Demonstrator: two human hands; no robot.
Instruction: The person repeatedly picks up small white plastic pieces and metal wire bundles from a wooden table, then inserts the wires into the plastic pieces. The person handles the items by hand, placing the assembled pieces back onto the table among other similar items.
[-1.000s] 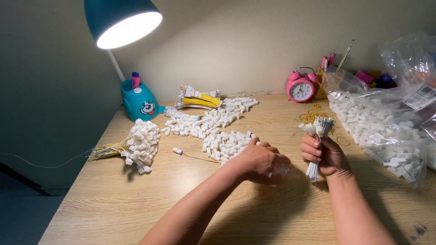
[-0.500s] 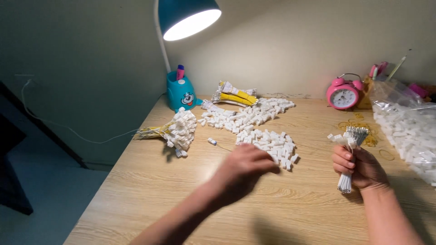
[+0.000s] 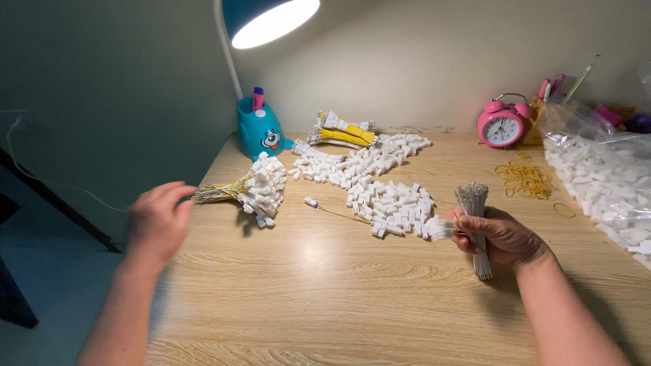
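My right hand [image 3: 498,237] clamps a wire bundle [image 3: 476,227] upright above the desk [image 3: 325,285], beside the connector pile [image 3: 393,207]; a slack fist could let wires slide out. My left hand [image 3: 159,220], fingers spread, nears the finished bunch [image 3: 254,190] and might scatter it

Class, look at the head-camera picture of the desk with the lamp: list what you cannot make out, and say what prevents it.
1. Left hand, head view: motion blur; whether it touches the yellow wire bundle is unclear.
2. Right hand: its grip hides the middle of the white wire bundle.
3. Clear bag of white pieces: cut off by the right edge.
4. Lamp: top cut off by the upper edge.
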